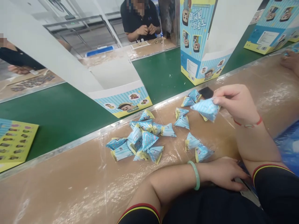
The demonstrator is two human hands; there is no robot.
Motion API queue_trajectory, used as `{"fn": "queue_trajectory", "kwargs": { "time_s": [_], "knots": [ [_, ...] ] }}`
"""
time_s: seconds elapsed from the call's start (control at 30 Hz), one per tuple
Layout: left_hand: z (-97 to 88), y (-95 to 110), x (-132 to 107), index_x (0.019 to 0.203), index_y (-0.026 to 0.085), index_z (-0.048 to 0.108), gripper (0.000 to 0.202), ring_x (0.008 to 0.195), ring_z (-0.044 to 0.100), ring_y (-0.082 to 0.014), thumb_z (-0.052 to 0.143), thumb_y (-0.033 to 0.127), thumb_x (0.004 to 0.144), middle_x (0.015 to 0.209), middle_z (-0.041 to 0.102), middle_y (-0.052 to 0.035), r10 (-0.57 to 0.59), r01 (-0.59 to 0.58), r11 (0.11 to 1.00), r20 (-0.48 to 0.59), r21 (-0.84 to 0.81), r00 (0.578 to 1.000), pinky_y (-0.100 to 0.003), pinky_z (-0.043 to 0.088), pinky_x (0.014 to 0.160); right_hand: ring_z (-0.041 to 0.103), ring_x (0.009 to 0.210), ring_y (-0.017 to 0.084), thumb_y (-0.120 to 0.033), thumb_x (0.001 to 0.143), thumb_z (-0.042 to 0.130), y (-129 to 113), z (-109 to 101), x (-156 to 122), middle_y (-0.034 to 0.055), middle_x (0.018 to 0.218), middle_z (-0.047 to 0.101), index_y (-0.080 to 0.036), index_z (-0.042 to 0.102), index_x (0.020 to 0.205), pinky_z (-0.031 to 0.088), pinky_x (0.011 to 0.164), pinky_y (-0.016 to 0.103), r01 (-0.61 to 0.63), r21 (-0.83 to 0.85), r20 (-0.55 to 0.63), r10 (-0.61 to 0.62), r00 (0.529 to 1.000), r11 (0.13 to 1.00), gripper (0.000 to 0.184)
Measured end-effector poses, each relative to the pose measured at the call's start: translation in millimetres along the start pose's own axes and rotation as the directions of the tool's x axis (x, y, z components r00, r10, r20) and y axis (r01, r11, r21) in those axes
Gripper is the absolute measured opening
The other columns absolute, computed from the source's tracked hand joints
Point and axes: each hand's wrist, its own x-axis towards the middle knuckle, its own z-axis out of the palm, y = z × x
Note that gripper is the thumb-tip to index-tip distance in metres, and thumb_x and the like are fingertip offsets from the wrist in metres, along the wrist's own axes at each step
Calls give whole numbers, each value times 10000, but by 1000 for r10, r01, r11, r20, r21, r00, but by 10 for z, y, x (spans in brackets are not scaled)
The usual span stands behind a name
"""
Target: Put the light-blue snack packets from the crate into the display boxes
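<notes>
- Currently the right hand [235,104] is raised over the brown table [70,186], thumb and fingers pinched on one blue triangular packet [206,109] — held just above the surface, towards the far edge.
- Left hand [224,172] lies palm down at the near edge of the table with its fingers loosely stretched, gripping nothing; the fingertips rest on a pale flat item [247,188] that is too hidden to identify. A green bangle [196,174] sits on that wrist.
- Pile of packets [142,140] is heaped mid-table, with a few loose ones nearer the hands, two just beside the left hand.
- Small black object [206,92] lies on the table right behind the held packet.
- Green conveyor belt [70,109] runs beyond the table and carries an upright printed display box [195,40], another box [123,102] tilted over, and a yellow card [14,140] at the left.
- Co-worker [140,21] stands across the belt — both hands together at chest height.
- Another person's hand [291,60] rests on the table at the far right.
</notes>
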Motion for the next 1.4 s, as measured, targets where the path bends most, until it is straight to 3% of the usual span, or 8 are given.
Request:
{"fn": "queue_trajectory", "kwargs": {
  "time_s": [0.1, 0.23, 0.5, 0.77, 0.97, 1.13, 1.23, 1.4],
  "knots": [
    [-24, 18, -19, 1187, 123, 664, 358, 1059, 642, -192, 584, 394, 968, 1131, 745, -78, 0, -1, 1000, -21, -20, 1000, -317, 437, 999, 570, 662, 173, -537, 866, 713, -24, -156, -217, 31, 751, 657, -251, 749, 874, 440, 608, 326, -56, -7, -74, 55, 996, 998, 288],
    [-57, 62, -39, 1160, 149, 690, 319, 1009, 654, -186, 605, 378, 956, 1115, 756, -61, -25, 25, 999, -18, -23, 1000, -317, 440, 960, 420, 465, 138, -648, 827, 694, 98, -272, -593, -53, 538, 476, -329, 683, 1120, 400, 509, 310, -39, 303, -178, 97, 979, 952, 434],
    [-93, 133, -61, 1161, 150, 684, 304, 1023, 667, -181, 616, 363, 954, 1120, 762, -44, -42, 42, 998, -8, 46, 999, -337, 401, 1060, 463, 501, 115, -483, 771, 815, 199, -344, -1034, -64, 587, 505, -290, 690, 1003, 386, 489, 255, -109, 351, -330, 232, 915, 930, 326],
    [-86, 120, -61, 1178, 132, 678, 325, 1069, 663, -187, 617, 362, 957, 1168, 751, -56, -34, 34, 999, -4, 39, 999, -329, 392, 1067, 569, 557, 155, -411, 823, 712, 528, -355, -1260, -14, 647, 637, -230, 706, 1012, 468, 561, 283, -393, -268, -430, 256, 866, 879, 261],
    [-81, 117, -54, 1178, 132, 678, 326, 1045, 658, -193, 606, 364, 961, 1157, 752, -60, -35, 35, 999, -1, 34, 999, -332, 401, 1044, 599, 592, 177, -451, 864, 652, 763, -319, -1302, 14, 689, 649, -201, 722, 1061, 471, 604, 306, -305, -512, -299, 166, 940, 803, 325],
    [-59, 120, -53, 1186, 128, 675, 335, 1061, 659, -198, 602, 364, 960, 1124, 755, -67, -27, 27, 999, -11, 33, 1000, -356, 384, 1101, 547, 587, 181, -440, 897, 643, 559, -212, -1078, 3, 652, 592, -206, 706, 1109, 442, 619, 324, -203, -578, -328, 2, 945, 790, 322],
    [-42, 94, -47, 1191, 113, 673, 344, 1133, 641, -191, 602, 356, 957, 1150, 748, -77, 1, 0, 1000, -31, 31, 1000, -337, 337, 1170, 604, 747, 193, -327, 968, 569, 271, 86, -745, 48, 805, 677, -206, 704, 1023, 465, 729, 332, 130, -427, -47, -166, 985, 895, 189],
    [-6, 33, -28, 1135, 109, 708, 337, 1225, 600, -214, 649, 365, 923, 1188, 739, -85, 24, -19, 997, -59, 70, 998, -299, 362, 1163, 564, 894, 226, -334, 927, 670, -70, 958, -119, 91, 902, 688, -158, 719, 934, 410, 793, 351, 442, -272, 520, -255, 815, 855, 183]
  ]
}}
